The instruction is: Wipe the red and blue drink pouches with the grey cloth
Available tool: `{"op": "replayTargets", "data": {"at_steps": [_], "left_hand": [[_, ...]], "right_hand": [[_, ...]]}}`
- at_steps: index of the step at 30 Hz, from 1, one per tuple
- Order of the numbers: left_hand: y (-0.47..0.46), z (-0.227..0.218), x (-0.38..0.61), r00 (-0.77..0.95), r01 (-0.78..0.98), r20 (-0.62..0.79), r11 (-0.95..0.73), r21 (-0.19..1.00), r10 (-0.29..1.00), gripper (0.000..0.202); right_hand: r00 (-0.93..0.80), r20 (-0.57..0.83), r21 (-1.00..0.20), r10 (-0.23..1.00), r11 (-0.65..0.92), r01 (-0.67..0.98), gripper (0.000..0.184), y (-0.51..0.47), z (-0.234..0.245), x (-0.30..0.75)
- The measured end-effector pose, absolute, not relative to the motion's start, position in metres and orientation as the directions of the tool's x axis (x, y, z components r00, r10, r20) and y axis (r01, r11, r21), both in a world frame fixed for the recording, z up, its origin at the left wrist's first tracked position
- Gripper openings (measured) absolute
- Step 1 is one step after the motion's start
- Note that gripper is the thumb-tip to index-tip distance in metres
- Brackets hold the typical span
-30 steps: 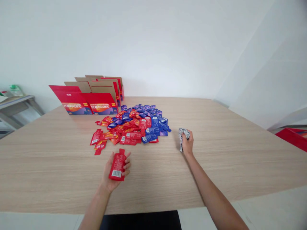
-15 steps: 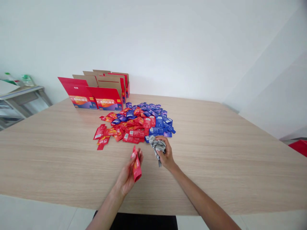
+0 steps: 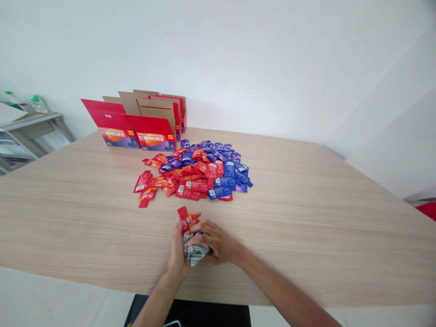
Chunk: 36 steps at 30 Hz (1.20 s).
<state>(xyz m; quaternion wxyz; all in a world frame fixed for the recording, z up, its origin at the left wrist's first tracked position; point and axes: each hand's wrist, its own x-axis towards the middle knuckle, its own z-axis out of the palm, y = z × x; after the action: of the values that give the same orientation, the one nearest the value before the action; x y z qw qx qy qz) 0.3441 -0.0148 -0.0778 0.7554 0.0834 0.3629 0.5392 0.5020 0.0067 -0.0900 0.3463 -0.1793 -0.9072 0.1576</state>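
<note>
Near the table's front edge, my left hand (image 3: 177, 252) is closed around a red sachet (image 3: 186, 220), whose narrow top end sticks up past my fingers. My right hand (image 3: 216, 241) grips a crumpled grey striped cloth (image 3: 195, 250) and presses it against the lower part of that sachet, hiding it. Beyond my hands lies a loose pile of red sachets (image 3: 192, 186) on the left and blue sachets (image 3: 225, 181) on the right, some of them overlapping.
Several open red cardboard boxes (image 3: 155, 129) stand behind the pile at the back left, flaps raised. The wooden table (image 3: 306, 218) reaches back to a white wall. At the far left is a side table (image 3: 37, 119) with bottles on it.
My right hand has brought the cloth left and down onto the red sachet. My left hand has turned the sachet so its printed face shows. The view has tilted slightly.
</note>
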Motion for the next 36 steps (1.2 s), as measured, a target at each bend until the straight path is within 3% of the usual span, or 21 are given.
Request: {"op": "replayTargets", "data": {"at_steps": [5, 9, 14, 19, 25, 33, 36], "left_hand": [[-0.029, -0.090, 0.359, 0.133, -0.802, -0.479, 0.379, 0.462, 0.867, 0.054], [-0.039, -0.112, 0.375, 0.060, -0.764, -0.470, 0.344, 0.546, 0.880, 0.049], [-0.029, -0.115, 0.377, -0.066, -0.721, -0.497, 0.303, 0.623, 0.865, 0.046], [-0.014, -0.094, 0.363, -0.055, -0.718, -0.454, 0.280, 0.637, 0.889, 0.062], [-0.015, -0.079, 0.355, -0.038, -0.735, -0.383, 0.235, 0.636, 0.923, 0.080], [-0.021, -0.089, 0.366, -0.025, -0.713, -0.525, 0.353, 0.606, 0.851, 0.057], [-0.024, -0.103, 0.368, 0.028, -0.715, -0.504, 0.369, 0.593, 0.863, 0.054]], "right_hand": [[-0.508, 0.583, -0.556, 0.634, 0.767, 0.319, 0.034, 0.013, -0.092, 0.496], [-0.333, 0.582, -0.612, 0.742, 0.669, 0.422, 0.041, 0.015, -0.088, 0.493], [-0.354, 0.607, -0.609, 0.711, 0.703, 0.368, 0.039, 0.011, -0.089, 0.492], [-0.493, 0.604, -0.589, 0.626, 0.768, 0.254, 0.029, 0.009, -0.089, 0.498], [-0.551, 0.631, -0.532, 0.546, 0.822, 0.206, 0.042, 0.010, -0.096, 0.502], [-0.410, 0.647, -0.565, 0.643, 0.765, 0.309, 0.033, 0.013, -0.097, 0.495], [-0.328, 0.630, -0.614, 0.704, 0.710, 0.345, 0.036, 0.014, -0.095, 0.494]]}}
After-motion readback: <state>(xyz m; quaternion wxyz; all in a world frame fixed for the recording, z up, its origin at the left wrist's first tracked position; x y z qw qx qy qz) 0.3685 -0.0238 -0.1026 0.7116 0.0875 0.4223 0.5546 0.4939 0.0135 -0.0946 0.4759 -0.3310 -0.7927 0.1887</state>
